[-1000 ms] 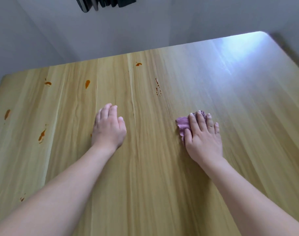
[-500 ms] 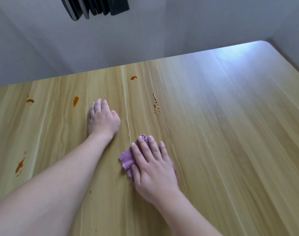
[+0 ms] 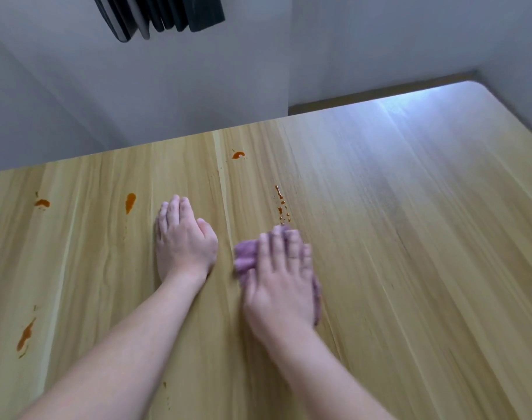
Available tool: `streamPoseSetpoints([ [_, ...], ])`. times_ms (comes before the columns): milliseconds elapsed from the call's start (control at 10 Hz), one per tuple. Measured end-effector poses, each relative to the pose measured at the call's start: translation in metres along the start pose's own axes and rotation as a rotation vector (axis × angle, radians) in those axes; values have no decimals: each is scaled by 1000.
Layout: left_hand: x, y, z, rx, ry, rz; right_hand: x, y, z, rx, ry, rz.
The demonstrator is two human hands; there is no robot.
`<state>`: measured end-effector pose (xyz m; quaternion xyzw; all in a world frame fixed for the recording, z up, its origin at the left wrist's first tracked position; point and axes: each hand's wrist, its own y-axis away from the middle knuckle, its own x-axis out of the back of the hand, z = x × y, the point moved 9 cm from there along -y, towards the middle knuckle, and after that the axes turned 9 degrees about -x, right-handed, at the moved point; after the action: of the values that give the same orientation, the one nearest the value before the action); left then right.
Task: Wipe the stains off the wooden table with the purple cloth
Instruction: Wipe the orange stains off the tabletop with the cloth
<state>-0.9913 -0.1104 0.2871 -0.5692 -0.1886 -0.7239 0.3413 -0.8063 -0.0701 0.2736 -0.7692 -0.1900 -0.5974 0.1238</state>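
Here, purple cloth [image 3: 246, 255] — seemingly crumpled — underhand.

Both forearms are bare to the frame's edge, and the hands [image 3: 184, 241] wear no gloves.

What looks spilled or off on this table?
Orange-red stains dot the wooden table: a trail of droplets just beyond the purple cloth under the right hand, one blob near the far edge, more left of the flat left hand.

The motion-blurred right hand [image 3: 281, 277] hides most of the crumpled purple cloth [image 3: 246, 256]; both forearms leave the bottom edge.
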Motion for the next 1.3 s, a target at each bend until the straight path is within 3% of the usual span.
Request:
streamPoseSetpoints([
  [100, -1, 0, 1, -11, 2, 12, -7, -3, -32, 136, -49, -57],
  [200, -1, 0, 0, 3, 3, 7, 1, -44, 0, 130, -13, -81],
  [400, -2, 0, -2, 8, 1, 1, 35, -119, 149, -404, 132, -57],
  [500, -3, 0, -2, 6, -4, -3, 30, -121, 127, -445, 123, 6],
  [700, -2, -1, 0, -2, -27, -1, -7, -78, -33, 53, 9, -40],
  [800, -3, -1, 0, -6, -38, -6, -6, -75, -42, 174, 4, -87],
  [900, -3, 0, 0, 5, -29, -22, 5, -99, 4, 100, 46, -84],
  [1100, -3, 1, 0, 1, -30, -30, 36, -140, 141, -429, 85, -41],
  [1200, -2, 0, 0, 0, -27, -25, 36, -143, 137, -512, 85, 9],
  [1300, -2, 0, 1, 0, -27, -24, 22, -133, 70, -315, 91, 33],
])
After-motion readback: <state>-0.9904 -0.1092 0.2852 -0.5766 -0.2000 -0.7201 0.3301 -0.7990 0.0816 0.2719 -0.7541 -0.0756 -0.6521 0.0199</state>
